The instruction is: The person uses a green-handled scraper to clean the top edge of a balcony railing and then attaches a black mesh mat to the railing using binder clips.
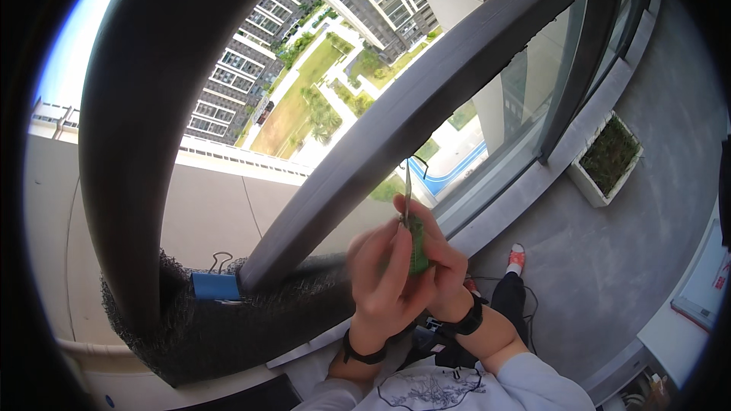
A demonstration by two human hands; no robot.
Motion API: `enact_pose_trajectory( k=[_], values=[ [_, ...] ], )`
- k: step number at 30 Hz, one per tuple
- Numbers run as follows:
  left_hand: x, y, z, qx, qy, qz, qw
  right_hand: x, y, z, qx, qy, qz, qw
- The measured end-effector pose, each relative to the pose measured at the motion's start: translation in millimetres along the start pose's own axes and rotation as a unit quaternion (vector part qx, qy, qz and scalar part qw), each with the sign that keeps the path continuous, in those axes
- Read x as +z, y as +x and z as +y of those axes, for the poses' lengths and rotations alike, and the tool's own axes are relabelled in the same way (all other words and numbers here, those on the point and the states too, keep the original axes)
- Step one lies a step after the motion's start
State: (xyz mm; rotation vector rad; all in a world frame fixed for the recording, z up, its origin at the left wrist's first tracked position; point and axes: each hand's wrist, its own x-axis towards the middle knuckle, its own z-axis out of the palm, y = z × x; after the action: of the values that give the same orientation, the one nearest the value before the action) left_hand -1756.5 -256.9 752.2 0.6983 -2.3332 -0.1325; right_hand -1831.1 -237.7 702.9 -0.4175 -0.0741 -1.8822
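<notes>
My left hand (380,282) and my right hand (445,260) are close together below the grey metal handrail (365,137). A small green object (419,245) is between them, mostly within my right hand. My left fingertips meet at the base of a thin, pointed metal piece (408,188) that rises from the hands; whether it is a blade is unclear. Its tip is beside a thin dark tie or wire (422,166) under the rail. Black mesh (257,319) covers the lower left of the railing. A blue binder clip (216,286) is fastened on its upper edge.
Glass panels (542,63) fill the railing, with a garden and tall buildings far below and beyond. A white planter (606,161) of dry grass stands on the grey floor at right. A thin cable (535,319) lies near my feet. A white case-like object is at far right.
</notes>
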Motion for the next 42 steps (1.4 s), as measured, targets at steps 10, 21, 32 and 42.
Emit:
enact_pose_trajectory(
  k=[10, 21, 32, 42],
  values=[
    [-8.3, 1.7, -8.6, -0.025, 0.002, -0.039, 0.999, 5.9, 2.6, 5.5, 0.049, 0.117, 0.060, 0.990],
    [-8.5, 3.8, -5.5, -0.045, -0.014, -0.038, 0.998, 2.5, 0.8, 9.5, 0.040, 0.140, 0.056, 0.988],
    [-12.9, 0.4, -4.9, -0.043, -0.011, -0.032, 0.999, 12.8, -1.0, 8.6, 0.047, 0.106, 0.090, 0.989],
    [-8.2, 15.9, -3.9, -0.034, -0.042, -0.037, 0.998, 13.3, 9.5, 2.7, 0.018, 0.087, 0.104, 0.991]
  ],
)
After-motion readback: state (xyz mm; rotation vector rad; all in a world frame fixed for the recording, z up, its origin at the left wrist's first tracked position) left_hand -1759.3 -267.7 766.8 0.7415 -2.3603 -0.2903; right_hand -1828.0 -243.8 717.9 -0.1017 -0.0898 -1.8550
